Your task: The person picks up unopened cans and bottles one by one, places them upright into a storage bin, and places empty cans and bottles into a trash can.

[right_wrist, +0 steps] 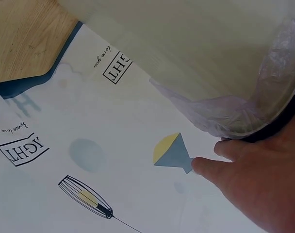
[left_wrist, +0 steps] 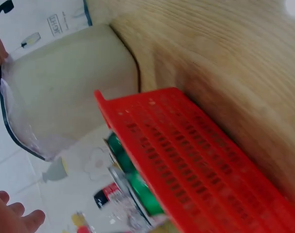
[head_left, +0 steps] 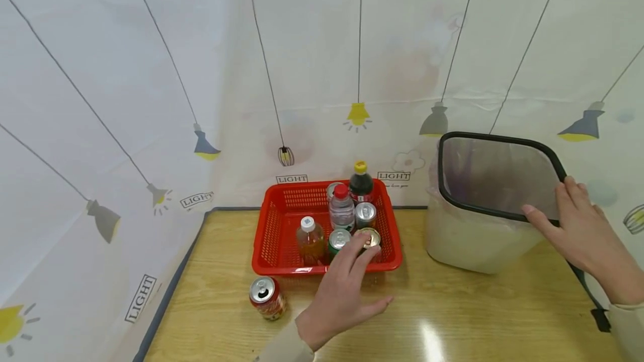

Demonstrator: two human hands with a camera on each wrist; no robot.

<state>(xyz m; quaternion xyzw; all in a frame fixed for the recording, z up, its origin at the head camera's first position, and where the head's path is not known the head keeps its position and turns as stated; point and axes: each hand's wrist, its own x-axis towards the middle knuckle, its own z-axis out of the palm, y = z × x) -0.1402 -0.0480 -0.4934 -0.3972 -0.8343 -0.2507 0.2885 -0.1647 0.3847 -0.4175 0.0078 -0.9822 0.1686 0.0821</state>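
My left hand [head_left: 344, 295] hovers over the front right corner of a red plastic basket [head_left: 289, 271], fingers spread and nothing held. Its fingertips overlap a gold-topped can [head_left: 371, 237]; contact cannot be told. Beside that stand a green can [head_left: 339, 240], a silver-topped can [head_left: 365, 214], a clear red-capped bottle [head_left: 342, 212], a dark yellow-capped bottle [head_left: 360, 186] and a white-capped amber bottle [head_left: 310, 243]. My right hand [head_left: 588, 233] rests on the black rim of a lined trash bin [head_left: 483, 242], its fingers extended along the right side and thumb across the front.
A red soda can [head_left: 268, 298], its top opened, stands on the wooden table [head_left: 216, 264] in front of the basket's left corner. White cloth [head_left: 312, 60] printed with hanging lamps covers the wall behind and the left side. The bin stands right of the basket.
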